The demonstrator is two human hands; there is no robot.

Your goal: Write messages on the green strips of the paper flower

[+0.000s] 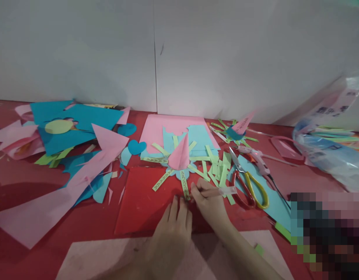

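Observation:
My right hand (210, 206) is closed around a pen (227, 190), its tip down at the lower end of a light green paper strip (183, 181). Dark zigzag marks run along that strip and along two others at the left. Flat on a red sheet (138, 198), my left hand (173, 225) has its fingers extended, fingertips at the strip's near end. The strips radiate from a light blue scalloped paper base (175, 175). A pink paper cone (179, 155) stands on it.
Scissors (249, 186) and a pink glue gun (259, 161) lie at the right, beside loose green strips (221, 171). Behind them stands a similar paper piece (237, 132). Pink and blue scraps (80, 175) cover the left. A plastic bag (328, 155) sits far right, before a pale wall.

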